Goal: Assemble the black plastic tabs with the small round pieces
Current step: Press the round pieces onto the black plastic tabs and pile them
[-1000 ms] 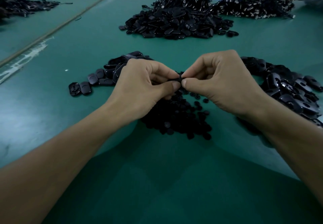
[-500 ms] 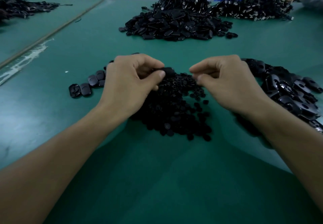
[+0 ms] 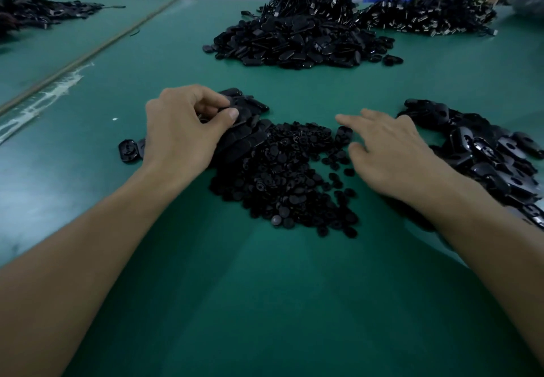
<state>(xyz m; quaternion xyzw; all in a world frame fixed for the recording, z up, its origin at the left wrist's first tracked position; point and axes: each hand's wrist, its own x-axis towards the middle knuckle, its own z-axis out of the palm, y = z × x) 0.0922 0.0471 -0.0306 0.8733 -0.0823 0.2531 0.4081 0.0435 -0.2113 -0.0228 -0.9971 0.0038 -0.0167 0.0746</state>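
Tabs, feel: Expect the black plastic tabs to be light, stiff and glossy, so probably slick under dry fingers. They should stand a firm squeeze.
Tabs, where to grip: Take one by its long edges, or thumb on one flat face and forefinger on the other. Leave the hole clear for the insert.
Tabs, place: Your loose supply is heaped by the right edge of the desk.
Round pieces, feel: The small round pieces look tiny, hard and very light. They are likely to skid or scatter if you sweep through them.
Round pieces, where to grip: Lift a single one by its rim with two fingertips.
Round pieces, place: They lie in a loose heap mid-desk, between your two hands.
Overlapped row: Tabs lie shingled against the heap's left side. You cannot tell from here whether they are already fitted.
Left hand: It is curled, with thumb and forefinger pinching a single tab at the far end of that row.
Right hand: Its fingers are spread and nearly straight, and it holds nothing. It sits at the heap's right fringe. You cannot tell whether the fingertips touch anything.
Far edge: A larger pile of black parts lies there, well apart from both hands.
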